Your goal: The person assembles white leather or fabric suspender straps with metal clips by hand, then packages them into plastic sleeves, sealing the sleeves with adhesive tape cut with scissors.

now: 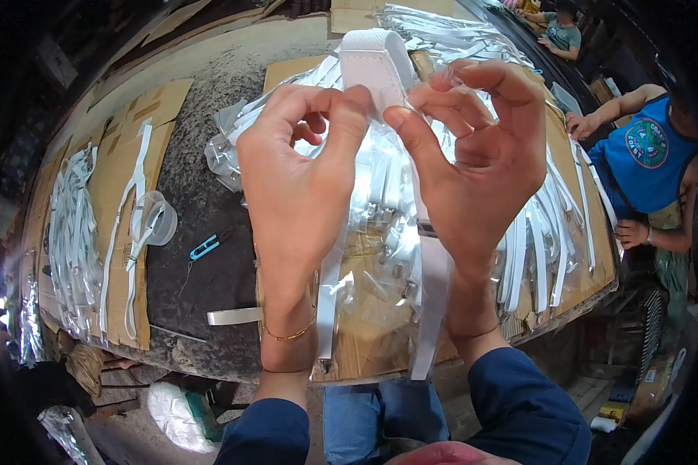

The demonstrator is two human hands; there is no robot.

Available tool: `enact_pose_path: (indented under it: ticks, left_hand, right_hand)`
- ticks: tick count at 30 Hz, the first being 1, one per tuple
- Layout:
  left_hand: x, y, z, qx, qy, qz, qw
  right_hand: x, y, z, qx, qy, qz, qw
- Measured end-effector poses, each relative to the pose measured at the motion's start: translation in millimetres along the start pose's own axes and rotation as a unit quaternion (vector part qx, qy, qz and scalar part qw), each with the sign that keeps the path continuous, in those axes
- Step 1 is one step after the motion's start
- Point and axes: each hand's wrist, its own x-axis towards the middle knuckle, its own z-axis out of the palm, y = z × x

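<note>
Dark blue sleeves (520, 411) are seen at the bottom edge, nearest the camera, with blue jeans (384, 415) between them; from the sleeves both hands are raised over the table. A white strap (374, 66) is held up between the hands, folded into a loop at the top; its two tails hang down past the wrists to the front edge of the table. The left hand (298, 186) is closed on the strap, which is pinched between thumb and forefinger just below the loop; a thin gold bracelet (287, 335) is worn at that wrist. The right hand (481, 163) is also closed on the strap from the other side, with thumb and bent fingers curled round its edge. Below the hands, a heap of white straps in clear plastic bags (380, 225) is spread over a cardboard sheet (364, 349) on the grey table (202, 194). To the left, well apart from the hands, blue thread snips (205, 247) lie on the bare table; a clear tape roll (159, 221) rests on another piece of cardboard, beside more white straps (74, 232). At the right edge, a person in a blue sleeveless shirt (644, 159) is seated at the table; another person in a green shirt (560, 32) is seen further back.
</note>
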Motion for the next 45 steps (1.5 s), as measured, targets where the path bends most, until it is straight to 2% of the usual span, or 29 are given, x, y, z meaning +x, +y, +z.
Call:
enact_pose_path:
  ticks: [3, 10, 16, 18, 25, 27, 30, 34, 36, 37, 40, 41, 42, 43, 45]
  left_hand:
    - [0, 4, 1, 0.025, 0.048, -0.01, 0.999]
    - [-3, 9, 1, 0.001, 0.047, -0.026, 0.999]
    - [-4, 9, 4, 0.07, 0.078, -0.009, 0.994]
    - [-5, 7, 4, 0.112, 0.092, 0.035, 0.989]
    - [-2, 0, 6, 0.097, 0.105, 0.113, 0.983]
    - [-2, 0, 9, 0.186, 0.119, 0.183, 0.958]
    - [-2, -5, 11, 0.248, 0.107, 0.221, 0.937]
    - [-4, -3, 16, 0.225, 0.098, 0.186, 0.951]
    - [-3, -4, 17, 0.257, 0.108, 0.257, 0.925]
    - [-3, -3, 17, 0.257, 0.108, 0.257, 0.925]
    - [-1, -2, 15, 0.226, 0.095, 0.274, 0.93]
    - [-1, -3, 13, 0.123, 0.047, 0.242, 0.961]
    - [1, -4, 10, 0.017, -0.002, 0.207, 0.978]
    - [2, -5, 7, 0.018, -0.002, 0.207, 0.978]
    - [3, -7, 4, -0.053, -0.017, 0.183, 0.981]
  right_hand:
    - [-1, 0, 1, 0.007, 0.004, -0.008, 1.0]
    - [-2, 1, 2, 0.006, -0.01, -0.035, 0.999]
    - [-3, 1, 5, -0.002, -0.017, -0.034, 0.999]
    - [-4, 0, 5, -0.013, -0.023, -0.035, 0.999]
    - [-3, 2, 4, -0.033, -0.035, -0.02, 0.999]
    - [-3, 3, 3, -0.034, -0.036, -0.016, 0.999]
    - [-2, 3, 2, -0.031, -0.037, -0.01, 0.999]
    - [-1, 1, 1, -0.018, -0.037, 0.005, 0.999]
    - [1, 0, 0, 0.012, -0.025, 0.017, 0.999]
    - [2, -1, -2, 0.041, -0.014, 0.029, 0.999]
    - [11, -3, -14, 0.07, -0.023, 0.078, 0.994]
    - [14, -4, -19, 0.069, -0.022, 0.078, 0.994]
    - [17, -5, -23, 0.122, -0.018, 0.121, 0.985]
    - [19, -5, -28, 0.173, -0.015, 0.164, 0.971]
    - [19, 4, -37, 0.181, -0.03, 0.175, 0.967]
